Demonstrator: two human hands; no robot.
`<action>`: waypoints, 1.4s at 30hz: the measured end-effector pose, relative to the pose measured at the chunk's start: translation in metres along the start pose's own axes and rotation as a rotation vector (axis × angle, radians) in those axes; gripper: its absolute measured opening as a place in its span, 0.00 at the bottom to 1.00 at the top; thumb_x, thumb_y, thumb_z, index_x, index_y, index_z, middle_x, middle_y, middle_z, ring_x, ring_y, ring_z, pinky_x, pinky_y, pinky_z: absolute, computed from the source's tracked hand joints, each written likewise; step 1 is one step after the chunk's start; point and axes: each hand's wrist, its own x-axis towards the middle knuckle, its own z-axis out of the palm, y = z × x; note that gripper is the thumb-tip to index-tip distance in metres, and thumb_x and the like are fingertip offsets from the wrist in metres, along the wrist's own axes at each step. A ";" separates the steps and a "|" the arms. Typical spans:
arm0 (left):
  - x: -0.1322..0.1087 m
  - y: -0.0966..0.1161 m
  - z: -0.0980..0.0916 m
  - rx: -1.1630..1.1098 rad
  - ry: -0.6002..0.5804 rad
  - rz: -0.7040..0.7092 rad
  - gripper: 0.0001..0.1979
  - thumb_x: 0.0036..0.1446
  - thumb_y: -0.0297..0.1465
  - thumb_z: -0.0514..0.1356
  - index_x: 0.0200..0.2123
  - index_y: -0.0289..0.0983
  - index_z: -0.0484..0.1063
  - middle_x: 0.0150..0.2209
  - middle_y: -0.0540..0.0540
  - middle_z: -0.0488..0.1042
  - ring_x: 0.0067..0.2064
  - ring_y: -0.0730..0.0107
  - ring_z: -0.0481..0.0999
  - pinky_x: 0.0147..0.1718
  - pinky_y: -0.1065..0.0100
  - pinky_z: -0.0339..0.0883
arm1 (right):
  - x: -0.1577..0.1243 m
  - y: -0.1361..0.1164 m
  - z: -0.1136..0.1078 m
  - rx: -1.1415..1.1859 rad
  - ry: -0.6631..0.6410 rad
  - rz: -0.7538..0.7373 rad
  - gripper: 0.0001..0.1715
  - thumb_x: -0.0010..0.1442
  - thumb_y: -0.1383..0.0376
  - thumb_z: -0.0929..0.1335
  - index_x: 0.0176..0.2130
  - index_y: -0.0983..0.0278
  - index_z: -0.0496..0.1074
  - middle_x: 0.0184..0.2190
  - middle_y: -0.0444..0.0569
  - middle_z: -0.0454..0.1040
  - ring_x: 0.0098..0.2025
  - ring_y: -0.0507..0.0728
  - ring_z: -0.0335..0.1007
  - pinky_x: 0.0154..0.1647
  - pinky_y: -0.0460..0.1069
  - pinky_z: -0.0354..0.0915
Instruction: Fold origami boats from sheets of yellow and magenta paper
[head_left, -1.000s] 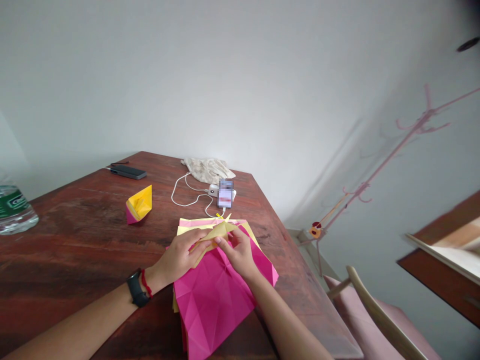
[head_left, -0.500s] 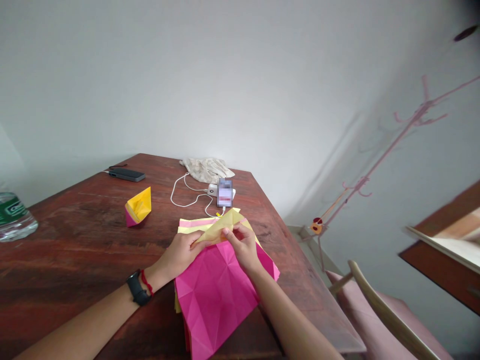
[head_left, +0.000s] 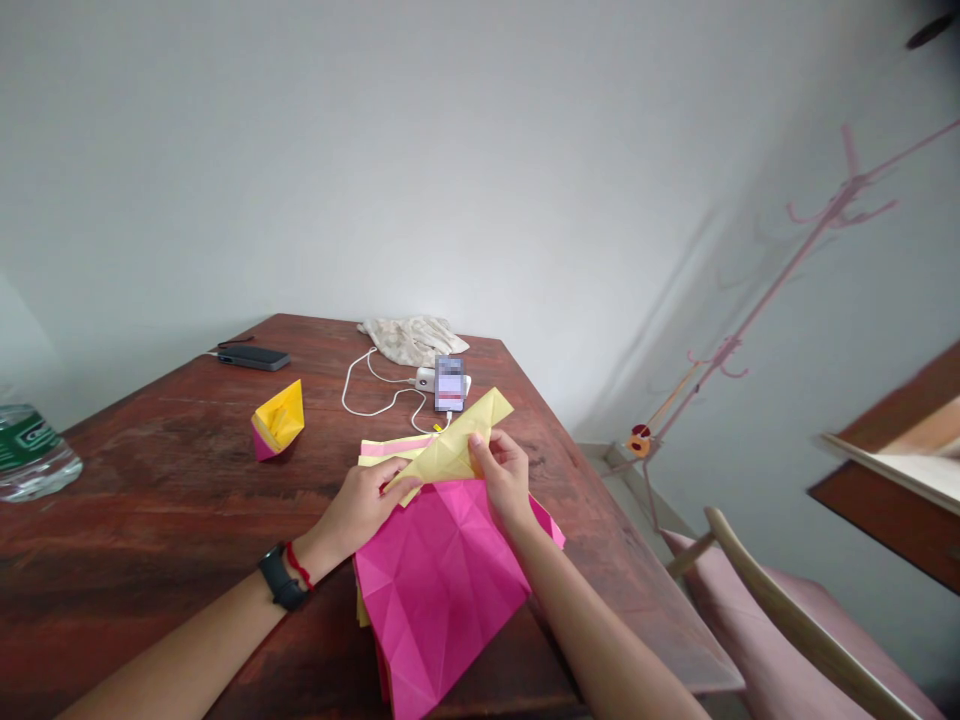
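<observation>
A folded sheet of yellow paper [head_left: 448,452] is held up between both hands, slanting from lower left to upper right. My left hand [head_left: 365,505] pinches its lower left end, thumb on top. On its right part, my right hand [head_left: 504,478] grips it with the thumb in front and the fingers behind. Below them lies a creased magenta sheet [head_left: 442,590], on a stack of yellow and pink papers [head_left: 394,448] whose edges show behind and at the sides. Farther left stands a folded yellow and magenta paper piece [head_left: 279,420].
On the wooden table [head_left: 165,520] are a phone [head_left: 450,383] on a white power bank [head_left: 425,379] with a white cable, a crumpled cloth [head_left: 415,340], a dark power bank [head_left: 253,357] and a plastic bottle [head_left: 31,450]. A chair [head_left: 780,610] and pink coat rack [head_left: 795,245] are right.
The yellow sheet now shows as a longer strip, its upper right end raised higher. My right hand has shifted slightly right, and the view has tilted a little.
</observation>
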 end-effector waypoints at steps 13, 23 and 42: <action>0.000 0.000 -0.001 0.023 0.010 0.027 0.14 0.66 0.37 0.56 0.36 0.36 0.78 0.27 0.49 0.80 0.28 0.69 0.77 0.29 0.73 0.63 | 0.003 0.002 -0.001 0.063 0.037 0.021 0.16 0.55 0.53 0.75 0.33 0.62 0.75 0.28 0.45 0.76 0.28 0.53 0.69 0.29 0.46 0.64; -0.002 0.003 0.000 0.006 -0.025 -0.001 0.13 0.65 0.37 0.57 0.37 0.37 0.78 0.29 0.49 0.80 0.29 0.69 0.77 0.30 0.73 0.64 | 0.004 0.003 -0.001 0.070 0.024 0.065 0.19 0.54 0.50 0.75 0.33 0.62 0.74 0.29 0.46 0.77 0.28 0.55 0.70 0.29 0.48 0.66; -0.004 0.001 0.001 0.015 -0.073 -0.023 0.13 0.66 0.37 0.56 0.38 0.37 0.77 0.30 0.49 0.80 0.32 0.68 0.78 0.31 0.74 0.64 | 0.004 0.004 -0.002 0.053 0.008 0.098 0.20 0.53 0.49 0.75 0.35 0.62 0.74 0.29 0.46 0.77 0.28 0.55 0.71 0.30 0.49 0.67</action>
